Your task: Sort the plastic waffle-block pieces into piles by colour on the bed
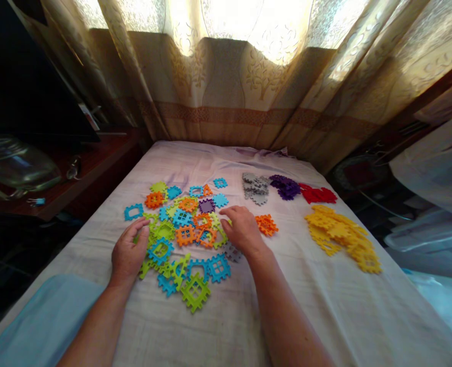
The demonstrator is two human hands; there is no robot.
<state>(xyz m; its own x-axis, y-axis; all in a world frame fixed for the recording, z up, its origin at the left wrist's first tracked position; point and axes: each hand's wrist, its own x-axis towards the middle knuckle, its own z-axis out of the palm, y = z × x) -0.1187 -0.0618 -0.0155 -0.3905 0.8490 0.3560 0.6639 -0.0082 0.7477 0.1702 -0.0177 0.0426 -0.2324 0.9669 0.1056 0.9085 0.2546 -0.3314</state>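
Observation:
Blue, green and orange notched plastic pieces (186,235) lie in a mixed, overlapping spread. My left hand (130,251) rests at the spread's left edge, fingers curved over green pieces; whether it grips one is hidden. My right hand (241,229) is over the right edge, thumb and forefinger apart with nothing visible between them. A purple piece (206,205) sits among the mixed ones, left of that hand. Just right of it is a small orange pile (266,225). Farther right are grey (255,188), purple (285,187), red (318,193) and yellow piles (342,234).
A pale sheet (287,316) covers the table. Light blue cloth (46,321) lies at the near left corner. Left of the table, a glass jug (17,165) stands on a dark red cabinet beside a dark screen (27,76). Curtains (226,86) hang behind.

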